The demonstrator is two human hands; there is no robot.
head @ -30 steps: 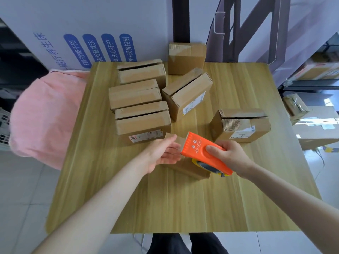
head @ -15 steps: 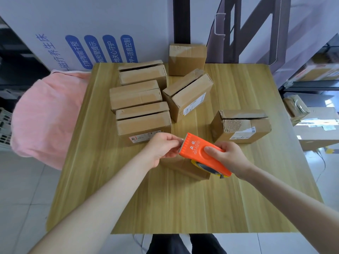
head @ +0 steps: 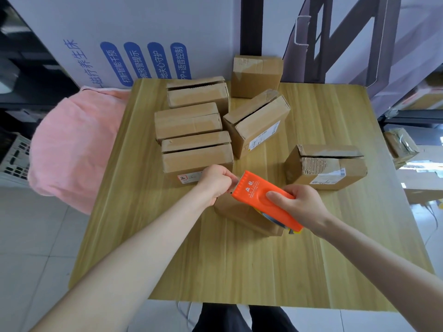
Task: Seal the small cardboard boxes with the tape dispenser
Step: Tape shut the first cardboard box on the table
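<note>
While my right hand (head: 297, 207) grips the orange tape dispenser (head: 260, 196) just above the near box (head: 239, 215) at the middle of the counter (head: 239, 264), my left hand (head: 215, 183) pinches at its toothed edge, likely on a tape end I cannot see. I judge sealing barely begun: this box shows no strip, and the left box (head: 197, 161) and right box (head: 326, 168) beyond it gape at their flaps.

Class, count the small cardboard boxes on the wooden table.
7: left column's far box, middle box, near box; back box; tilted box; right box; box under the tape dispenser. Others possibly hidden.
</note>
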